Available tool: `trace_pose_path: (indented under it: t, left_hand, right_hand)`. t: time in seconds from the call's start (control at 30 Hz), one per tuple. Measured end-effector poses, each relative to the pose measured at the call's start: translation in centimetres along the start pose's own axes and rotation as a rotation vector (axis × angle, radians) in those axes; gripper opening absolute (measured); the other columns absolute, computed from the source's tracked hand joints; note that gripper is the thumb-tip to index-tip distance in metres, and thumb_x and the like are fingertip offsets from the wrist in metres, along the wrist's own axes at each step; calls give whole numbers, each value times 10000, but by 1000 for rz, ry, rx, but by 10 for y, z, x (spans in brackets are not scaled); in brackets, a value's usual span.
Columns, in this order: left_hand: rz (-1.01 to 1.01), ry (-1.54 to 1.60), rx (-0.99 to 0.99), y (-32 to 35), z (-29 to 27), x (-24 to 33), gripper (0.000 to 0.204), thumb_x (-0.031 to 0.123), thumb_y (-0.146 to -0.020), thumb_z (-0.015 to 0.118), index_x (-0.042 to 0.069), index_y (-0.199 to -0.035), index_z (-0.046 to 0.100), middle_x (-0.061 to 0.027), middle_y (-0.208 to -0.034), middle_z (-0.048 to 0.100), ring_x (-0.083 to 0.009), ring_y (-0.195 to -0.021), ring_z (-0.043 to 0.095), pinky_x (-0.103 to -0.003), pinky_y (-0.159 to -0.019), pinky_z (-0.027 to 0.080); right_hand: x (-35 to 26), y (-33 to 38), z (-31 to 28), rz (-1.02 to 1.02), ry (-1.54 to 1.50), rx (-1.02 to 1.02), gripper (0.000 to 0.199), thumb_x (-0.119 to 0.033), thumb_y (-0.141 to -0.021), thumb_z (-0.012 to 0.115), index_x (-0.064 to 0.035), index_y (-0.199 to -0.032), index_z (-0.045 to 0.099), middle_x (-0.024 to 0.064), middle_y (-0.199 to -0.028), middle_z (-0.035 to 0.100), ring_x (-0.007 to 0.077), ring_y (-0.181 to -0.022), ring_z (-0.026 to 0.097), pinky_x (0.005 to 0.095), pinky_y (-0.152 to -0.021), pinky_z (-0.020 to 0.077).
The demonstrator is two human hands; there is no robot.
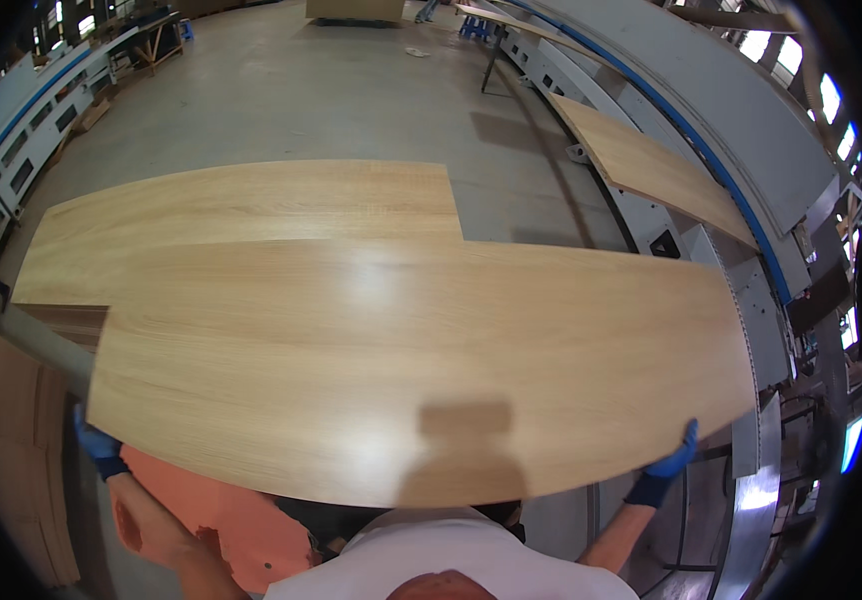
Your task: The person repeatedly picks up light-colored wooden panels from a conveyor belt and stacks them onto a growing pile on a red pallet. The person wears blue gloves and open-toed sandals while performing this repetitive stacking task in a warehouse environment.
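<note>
Both gloved hands clamp a wide wooden board [401,370]: the left hand [96,440] grips its left corner, the right hand [673,462] its right edge. It hangs level over a second board [241,205] (same pale grain). Beyond lie the concrete floor [331,90] and a grey conveyor [711,110].

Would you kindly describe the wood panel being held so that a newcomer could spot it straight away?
Start at the grey concrete floor filling the middle of the view, then look nearest the camera. There the large light oak panel spans almost the whole picture. Unlike the panel behind it and the smaller panel on the machine at right, it is gripped at both ends by blue-gloved hands, left and right.
</note>
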State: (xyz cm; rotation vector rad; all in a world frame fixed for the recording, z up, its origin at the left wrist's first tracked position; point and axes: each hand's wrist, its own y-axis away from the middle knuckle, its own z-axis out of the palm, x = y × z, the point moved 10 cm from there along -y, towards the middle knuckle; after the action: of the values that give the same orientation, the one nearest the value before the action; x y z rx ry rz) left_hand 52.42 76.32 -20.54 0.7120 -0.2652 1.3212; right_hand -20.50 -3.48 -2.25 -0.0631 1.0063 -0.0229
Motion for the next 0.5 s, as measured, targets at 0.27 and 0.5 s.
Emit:
trace_pose_path:
  t: [0.27,0.5]
  left_hand:
    - [325,-123,200,-44,33,2,557,395,-905,564,42,-1326,468,-110,-1308,512,-268,-1181,507,-408,-989,429]
    - [484,-357,156,-40,118,-96,509,309,-938,558,-44,-1293,468,-125,-1229,547,-217,-1047,567,-360,-893,488]
  right_hand:
    - [284,162,202,850,-234,-259,385,-239,-933,536,-31,-1255,502,142,-1198,585,288,-1068,577,432,-920,477]
    - [257,174,258,583,560,-741,340,-161,-905,608,27,-1186,574,153,-1021,664,247,-890,652,351,-805,527]
